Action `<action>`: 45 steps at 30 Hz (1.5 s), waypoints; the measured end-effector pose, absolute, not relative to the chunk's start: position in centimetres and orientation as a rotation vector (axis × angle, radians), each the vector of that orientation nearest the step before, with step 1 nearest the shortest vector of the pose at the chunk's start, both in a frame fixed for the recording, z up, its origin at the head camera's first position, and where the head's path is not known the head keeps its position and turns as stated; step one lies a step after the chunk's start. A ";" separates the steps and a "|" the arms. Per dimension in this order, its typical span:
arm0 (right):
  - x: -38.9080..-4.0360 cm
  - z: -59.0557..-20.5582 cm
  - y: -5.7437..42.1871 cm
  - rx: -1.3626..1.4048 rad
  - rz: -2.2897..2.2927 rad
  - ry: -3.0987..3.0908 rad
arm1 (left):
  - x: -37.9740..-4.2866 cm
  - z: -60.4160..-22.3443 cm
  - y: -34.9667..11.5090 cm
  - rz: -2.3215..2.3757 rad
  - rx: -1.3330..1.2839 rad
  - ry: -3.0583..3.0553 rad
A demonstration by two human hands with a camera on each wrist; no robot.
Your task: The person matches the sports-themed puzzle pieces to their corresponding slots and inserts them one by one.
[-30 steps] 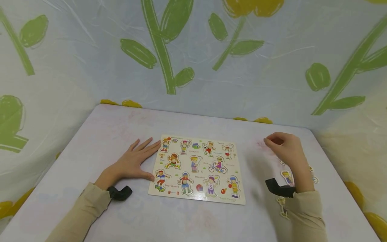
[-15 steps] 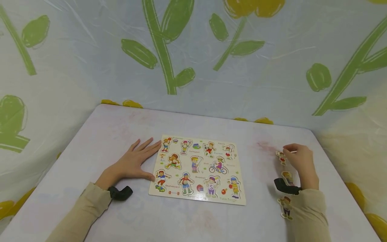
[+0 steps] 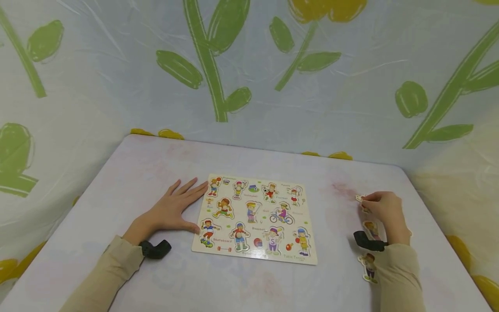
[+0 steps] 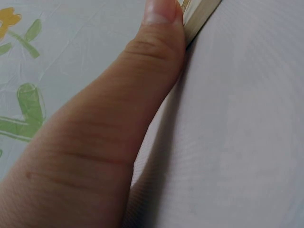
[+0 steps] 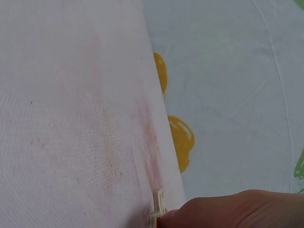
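- Looking from near to far, we meet first the beige left sleeve (image 3: 105, 273) and right sleeve (image 3: 399, 273), with a black left mount (image 3: 157, 249) and right mount (image 3: 368, 241) at the wrists.
- We see a loose cutout, the lower piece (image 3: 368, 268), lying on the pale table (image 3: 195, 286) just beside the right sleeve; it shows a small figure in dark trousers.
- Beyond it we make out the middle piece (image 3: 371, 227), partly covered by the right wrist.
- We find the left hand (image 3: 171, 208) palm down, its fingers spread wide; in the left wrist view its thumb touches the edge of the board.
- We have the board (image 3: 238, 216) flat on the table between the hands, bearing colourful sports figures in three rows, with printed words among them.
- We see the right hand (image 3: 383, 208) well apart from the board, thumb and fingertips together, pinching the upper piece (image 5: 158, 202); we cannot tell whether it is lifted.
- Past that hand we notice a pinkish stain (image 3: 343, 189).
- Farthest off, we face a pale backdrop (image 3: 128, 95) with green stems (image 3: 208, 65) and yellow blooms (image 3: 327, 8).
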State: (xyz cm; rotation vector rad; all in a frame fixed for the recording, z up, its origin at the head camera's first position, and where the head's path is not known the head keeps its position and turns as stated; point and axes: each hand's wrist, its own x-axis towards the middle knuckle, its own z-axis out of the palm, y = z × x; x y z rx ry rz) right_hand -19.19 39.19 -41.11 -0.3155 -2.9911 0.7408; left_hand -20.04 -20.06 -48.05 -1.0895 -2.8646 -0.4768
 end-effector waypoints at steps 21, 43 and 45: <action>-19.5 -40.9 39.0 -0.346 0.783 -2.954 | -20.0 -47.9 -20.0 -0.487 -1.087 -2.871; -19.7 -39.1 35.8 -0.179 0.852 -2.957 | -20.0 -47.8 -20.0 -0.482 -1.100 -2.864; -19.8 -39.0 35.3 -0.164 0.847 -2.958 | -19.9 -47.8 -20.0 -0.482 -1.100 -2.864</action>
